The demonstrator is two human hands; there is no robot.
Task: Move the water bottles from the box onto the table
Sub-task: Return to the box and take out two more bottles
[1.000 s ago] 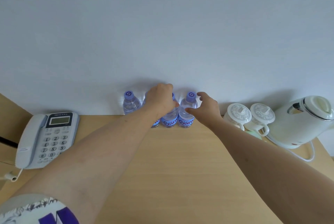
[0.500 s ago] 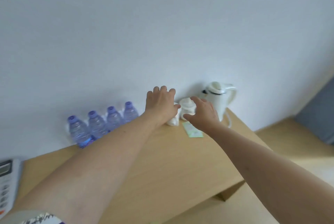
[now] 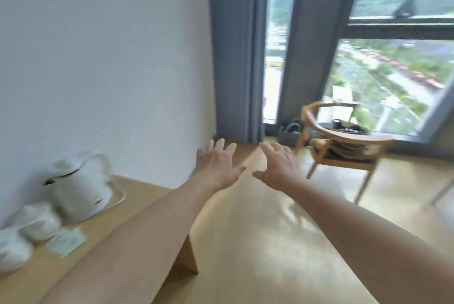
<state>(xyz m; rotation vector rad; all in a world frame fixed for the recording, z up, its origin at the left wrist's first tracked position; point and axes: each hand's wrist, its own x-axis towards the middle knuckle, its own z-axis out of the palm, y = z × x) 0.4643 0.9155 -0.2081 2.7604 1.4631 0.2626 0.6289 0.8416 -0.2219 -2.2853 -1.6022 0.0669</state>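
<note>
Both bare arms reach forward over the pale wooden floor [image 3: 258, 242], past the right end of the light wooden table [image 3: 118, 220]. The left hand [image 3: 218, 163] and right hand [image 3: 280, 166] hold nothing, fingers spread and straight. No water bottle or box is in view. Near the table's back edge stands a white electric kettle [image 3: 78, 188], with 2 blurred white lidded cups [image 3: 27, 235] and a pale green card [image 3: 67, 241] towards its left. A wooden armchair [image 3: 344, 141] stands by the window [image 3: 393, 82] beside grey curtains [image 3: 238, 50].
</note>
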